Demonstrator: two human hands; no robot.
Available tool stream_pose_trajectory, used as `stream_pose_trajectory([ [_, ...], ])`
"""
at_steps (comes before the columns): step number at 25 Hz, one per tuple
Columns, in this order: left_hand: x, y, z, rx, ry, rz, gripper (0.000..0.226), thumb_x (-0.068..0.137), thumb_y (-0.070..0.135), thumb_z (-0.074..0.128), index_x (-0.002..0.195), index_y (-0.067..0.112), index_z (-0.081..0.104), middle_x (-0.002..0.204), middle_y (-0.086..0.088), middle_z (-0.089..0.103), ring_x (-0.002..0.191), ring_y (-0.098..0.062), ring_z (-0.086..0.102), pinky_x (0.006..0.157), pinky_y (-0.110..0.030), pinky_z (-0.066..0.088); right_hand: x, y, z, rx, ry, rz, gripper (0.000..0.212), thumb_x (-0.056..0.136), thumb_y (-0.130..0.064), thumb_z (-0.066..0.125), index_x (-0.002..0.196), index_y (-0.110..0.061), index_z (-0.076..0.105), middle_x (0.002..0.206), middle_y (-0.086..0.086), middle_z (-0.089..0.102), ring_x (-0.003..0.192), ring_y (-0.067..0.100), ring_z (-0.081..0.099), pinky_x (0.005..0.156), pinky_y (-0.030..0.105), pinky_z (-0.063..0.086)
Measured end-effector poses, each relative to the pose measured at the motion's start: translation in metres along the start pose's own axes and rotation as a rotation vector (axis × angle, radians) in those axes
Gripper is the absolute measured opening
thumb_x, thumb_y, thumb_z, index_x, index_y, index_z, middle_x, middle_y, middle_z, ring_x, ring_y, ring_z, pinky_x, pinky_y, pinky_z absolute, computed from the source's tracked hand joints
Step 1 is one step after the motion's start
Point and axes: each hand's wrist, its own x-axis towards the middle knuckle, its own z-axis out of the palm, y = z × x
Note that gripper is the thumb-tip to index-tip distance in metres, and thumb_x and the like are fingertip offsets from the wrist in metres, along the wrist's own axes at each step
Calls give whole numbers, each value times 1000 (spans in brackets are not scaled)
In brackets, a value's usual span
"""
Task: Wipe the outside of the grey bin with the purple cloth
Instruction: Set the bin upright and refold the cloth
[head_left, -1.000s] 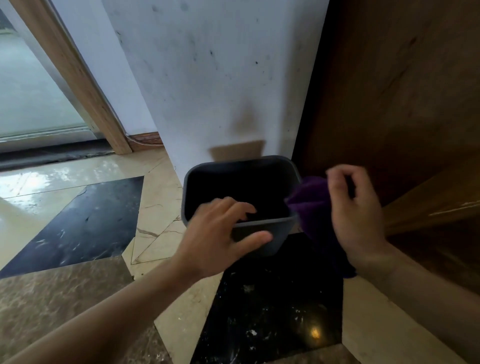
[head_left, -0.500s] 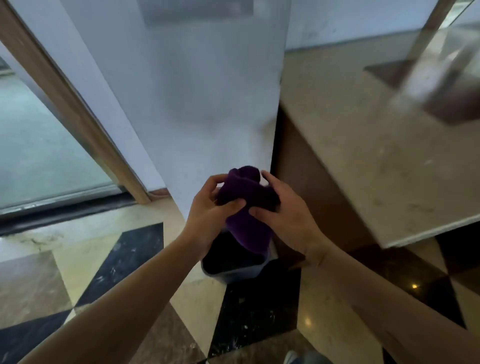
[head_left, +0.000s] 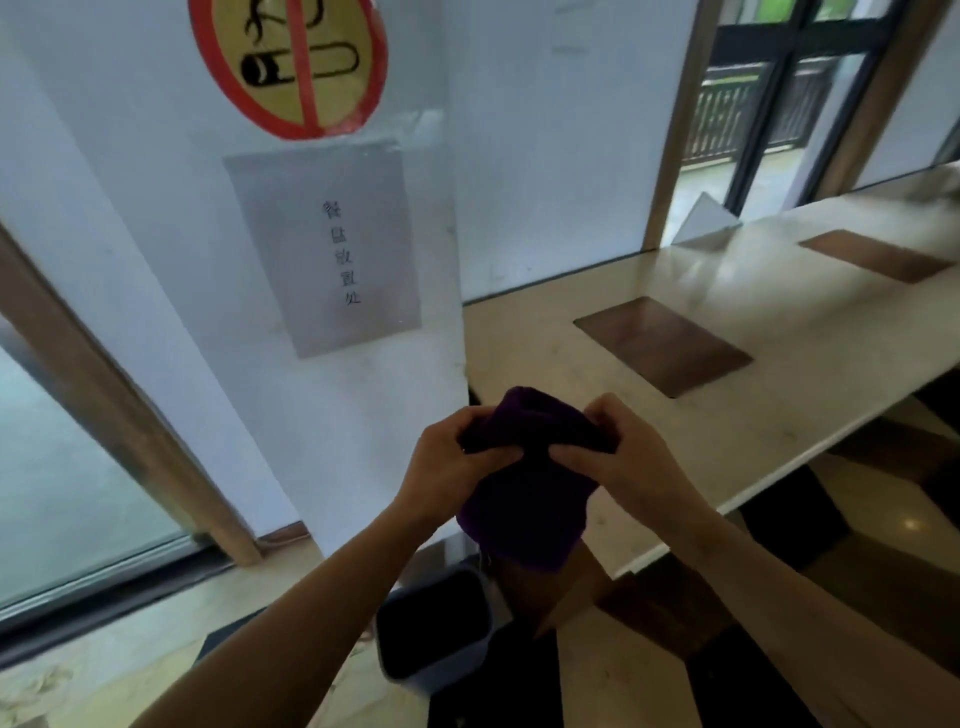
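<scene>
Both hands are raised in front of the body and closed on the purple cloth (head_left: 524, 488). The left hand (head_left: 447, 467) pinches the cloth's upper left portion, thumb lying across the front and fingers curled behind. The right hand (head_left: 618, 457) grips the upper right portion in the same manner, thumb forward, fingers wrapped over the top. The two thumbs nearly meet at the cloth's middle. The cloth is bunched into a rounded hump between the hands and hangs below them in a loose fold.

The grey bin (head_left: 436, 629) stands on the floor (head_left: 613, 670) below the hands, slightly to their left, well apart from the cloth and untouched. It is upright and open-topped; its interior appears dark and the contents cannot be determined. The floor is polished stone in pale and black panels.

Beyond the hands stands a white pillar (head_left: 171, 218). It carries a grey notice plate (head_left: 322, 244) with vertical characters, and above that a round no-smoking sign (head_left: 291, 57), cut off by the frame's upper edge. To the right of the hands runs a pale stone surface (head_left: 779, 364) with dark rectangular insets; its near corner lies just beyond the right wrist. A glass door (head_left: 62, 478) in a wooden frame is to the left of the hands.
</scene>
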Motion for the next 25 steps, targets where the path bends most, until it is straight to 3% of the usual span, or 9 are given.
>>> stream_pose_trajectory([
  [3, 3, 1, 12, -59, -135, -32, 32, 79, 33, 79, 108, 38, 67, 96, 22, 74, 86, 2, 70, 66, -12, 54, -24, 10, -10, 83, 159, 41, 24, 84, -24, 75, 86, -19, 52, 80, -4, 63, 75, 16, 66, 59, 25, 53],
  [6, 2, -11, 23, -259, -440, -225, 54, 80, 32, 79, 130, 23, 60, 114, -2, 74, 103, -20, 71, 85, -36, 59, -39, 8, -16, 218, 297, 61, 16, 90, -23, 68, 87, -24, 53, 82, -7, 65, 78, 14, 66, 62, 26, 54],
  [9, -2, -29, 39, -207, -663, -326, 50, 80, 30, 76, 125, 13, 64, 119, -9, 72, 112, -26, 67, 99, -44, 51, -44, -3, -34, 308, 382, 120, 12, 92, -22, 65, 96, -21, 53, 96, 1, 66, 91, 22, 67, 75, 40, 58],
  [13, 16, -28, 58, -520, -451, -420, 27, 88, 15, 61, 114, 9, 64, 113, -12, 72, 110, -30, 67, 95, -48, 54, -48, 11, -72, 400, 324, 250, 21, 93, -15, 62, 109, -9, 51, 109, 18, 63, 102, 36, 64, 83, 46, 55],
  [17, 48, -12, 87, -434, -211, -331, 16, 94, 14, 47, 96, 18, 63, 84, 6, 73, 95, -23, 64, 72, -33, 56, -44, 47, -92, 329, 255, 320, 33, 85, 0, 66, 113, -11, 52, 109, 16, 64, 105, 35, 63, 73, 33, 56],
  [19, 65, -7, 105, -310, -144, -261, 17, 97, 16, 48, 93, 24, 63, 78, 13, 72, 88, -18, 66, 67, -29, 53, -35, 73, -102, 512, 182, 326, 64, 77, 13, 67, 125, -25, 49, 114, 11, 67, 110, 35, 63, 78, 41, 58],
  [21, 84, -8, 126, -198, -108, -199, 17, 99, 18, 49, 96, 29, 62, 80, 18, 71, 83, -8, 68, 66, -22, 51, -20, 101, -119, 703, 47, 347, 91, 66, 11, 77, 136, -38, 45, 121, 11, 67, 112, 35, 64, 87, 52, 56],
  [23, 103, -13, 148, -121, -91, -167, 18, 100, 18, 49, 101, 31, 61, 87, 18, 70, 82, -3, 67, 67, -19, 51, -1, 125, -134, 682, -54, 400, 85, 62, -10, 88, 135, -34, 50, 121, 10, 69, 110, 32, 67, 87, 49, 57],
  [25, 117, -20, 169, -79, -73, -177, 20, 100, 16, 48, 104, 32, 61, 97, 10, 70, 90, -12, 67, 73, -28, 55, 21, 148, -142, 468, -14, 447, 56, 72, -27, 85, 122, -32, 61, 113, 6, 72, 103, 28, 70, 84, 44, 59],
])
